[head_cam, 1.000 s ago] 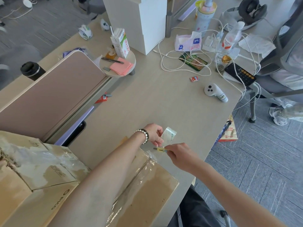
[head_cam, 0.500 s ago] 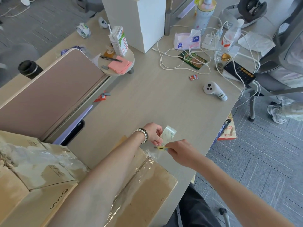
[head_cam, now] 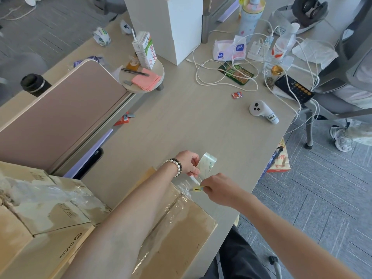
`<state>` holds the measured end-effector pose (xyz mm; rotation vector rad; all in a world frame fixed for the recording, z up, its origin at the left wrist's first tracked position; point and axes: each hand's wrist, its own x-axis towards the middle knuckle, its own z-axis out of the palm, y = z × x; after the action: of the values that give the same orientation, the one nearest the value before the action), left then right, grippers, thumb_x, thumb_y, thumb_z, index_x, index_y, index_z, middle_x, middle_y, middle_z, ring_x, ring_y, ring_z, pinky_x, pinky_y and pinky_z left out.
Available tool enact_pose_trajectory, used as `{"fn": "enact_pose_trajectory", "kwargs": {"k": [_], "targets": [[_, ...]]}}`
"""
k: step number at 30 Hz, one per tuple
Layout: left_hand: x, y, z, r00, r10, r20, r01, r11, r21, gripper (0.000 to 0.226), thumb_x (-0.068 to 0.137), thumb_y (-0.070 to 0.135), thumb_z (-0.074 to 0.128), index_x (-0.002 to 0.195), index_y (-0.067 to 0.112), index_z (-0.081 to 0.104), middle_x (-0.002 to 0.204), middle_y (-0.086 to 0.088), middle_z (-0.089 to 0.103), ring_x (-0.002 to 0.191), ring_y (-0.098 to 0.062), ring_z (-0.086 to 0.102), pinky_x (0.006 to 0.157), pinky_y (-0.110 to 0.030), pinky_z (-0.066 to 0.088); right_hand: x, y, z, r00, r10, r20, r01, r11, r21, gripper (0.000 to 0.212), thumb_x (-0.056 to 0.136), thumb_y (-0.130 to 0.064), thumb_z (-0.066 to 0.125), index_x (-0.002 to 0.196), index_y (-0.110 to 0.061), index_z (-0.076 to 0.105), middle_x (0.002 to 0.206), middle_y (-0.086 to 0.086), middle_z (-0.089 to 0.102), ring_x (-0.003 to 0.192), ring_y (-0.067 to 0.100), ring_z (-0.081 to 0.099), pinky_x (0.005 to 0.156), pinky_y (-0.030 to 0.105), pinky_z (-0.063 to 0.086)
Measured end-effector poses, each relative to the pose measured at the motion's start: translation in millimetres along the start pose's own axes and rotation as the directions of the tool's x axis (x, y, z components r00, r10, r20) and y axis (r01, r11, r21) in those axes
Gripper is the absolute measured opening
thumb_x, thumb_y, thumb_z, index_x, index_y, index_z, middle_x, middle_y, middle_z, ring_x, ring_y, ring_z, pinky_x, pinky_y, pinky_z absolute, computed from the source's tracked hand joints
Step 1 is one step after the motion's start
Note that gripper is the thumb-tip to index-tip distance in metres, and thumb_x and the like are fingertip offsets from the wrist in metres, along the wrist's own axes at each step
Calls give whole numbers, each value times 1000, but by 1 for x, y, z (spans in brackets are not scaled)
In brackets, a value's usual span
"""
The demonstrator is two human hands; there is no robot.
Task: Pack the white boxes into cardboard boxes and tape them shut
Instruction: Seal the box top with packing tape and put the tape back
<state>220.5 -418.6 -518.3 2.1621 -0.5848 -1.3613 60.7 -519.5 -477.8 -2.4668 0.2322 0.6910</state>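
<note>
Little is changing across the last second: the left hand [head_cam: 188, 163] is still gripping the clear tape roll [head_cam: 207, 165] while the right hand [head_cam: 218, 190] keeps pinching a small yellow cutter [head_cam: 197, 189] against the tape above the brown cardboard box [head_cam: 181, 234] on the bench [head_cam: 181, 121]; the cut is seemingly still unfinished.

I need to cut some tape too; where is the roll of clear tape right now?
In the head view the roll of clear tape is low and centre, held in the left hand above the desk, just beyond the cardboard box and close to the right hand.
</note>
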Motion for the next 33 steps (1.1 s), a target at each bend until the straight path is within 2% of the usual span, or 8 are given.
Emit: {"fn": "enact_pose_trajectory", "kwargs": {"k": [6, 9, 13, 19, 22, 25, 30, 33], "targets": [[-1, -2, -1, 1000, 1, 1, -1, 1000, -3, 21, 78, -4, 79, 84, 10, 64, 85, -12, 74, 75, -24, 75, 63, -28, 60, -9, 20, 10, 998, 70, -5, -69, 997, 34, 29, 100, -21, 42, 109, -23, 69, 91, 3, 68, 86, 23, 57, 68, 34, 46], [-1, -2, -2, 1000, -2, -3, 2, 1000, -21, 21, 76, -5, 80, 83, 10, 65, 84, -10, 72, 75, -28, 75, 66, -33, 62, -15, 40, 14, 984, 180, -14, -177, 979, 97, 22, 99, -25, 45, 109, -27, 64, 88, -1, 65, 88, 22, 57, 68, 34, 45], [0, -1, -5, 1000, -7, -11, 7, 999, -45, 22, 77, -6, 79, 83, 9, 63, 86, -16, 73, 65, -22, 70, 57, -26, 59, -2, 70, 11, 942, 335, -12, -324, 921, 218, 11, 96, -23, 51, 101, -24, 60, 91, 2, 69, 93, 24, 57, 74, 34, 48], [3, -4, -6, 998, -26, -48, 22, 997, -73, 20, 78, -4, 78, 87, 9, 65, 94, -16, 75, 82, -29, 75, 73, -38, 63, 28, 100, -5, 870, 491, -56, -461, 847, 264, 15, 91, -19, 59, 96, -20, 73, 87, 1, 65, 88, 24, 63, 71, 31, 51], [6, -4, -12, 995, -54, -80, 47, 995, -93, 20, 78, -2, 77, 84, 12, 64, 88, -12, 74, 74, -23, 74, 69, -33, 62, 50, 111, -17, 857, 508, -81, -470, 837, 279, 17, 86, -18, 60, 80, -27, 72, 80, 1, 69, 86, 26, 66, 74, 35, 57], [7, -5, -16, 990, -96, -101, 85, 990, -110, 21, 79, 0, 76, 82, 17, 63, 86, -9, 74, 70, -18, 71, 67, -31, 61, 72, 114, -28, 863, 496, -94, -449, 839, 309, 18, 84, -16, 59, 71, -26, 65, 74, 1, 66, 82, 27, 64, 67, 31, 51], [12, -1, -18, 985, -144, -91, 131, 982, -135, 22, 80, 0, 74, 87, 18, 64, 78, 1, 70, 66, -16, 70, 60, -25, 55, 102, 123, -37, 903, 417, -104, -349, 852, 390, 12, 85, -15, 67, 91, -25, 67, 87, 1, 67, 87, 25, 63, 72, 32, 52], [13, 5, -17, 981, -160, -110, 146, 981, -130, 20, 79, 2, 74, 86, 19, 66, 71, 2, 70, 64, -15, 67, 60, -24, 55, 115, 133, -41, 928, 361, -95, -298, 871, 390, 12, 82, -12, 68, 89, -21, 65, 89, 4, 66, 81, 24, 63, 68, 33, 52]]}}
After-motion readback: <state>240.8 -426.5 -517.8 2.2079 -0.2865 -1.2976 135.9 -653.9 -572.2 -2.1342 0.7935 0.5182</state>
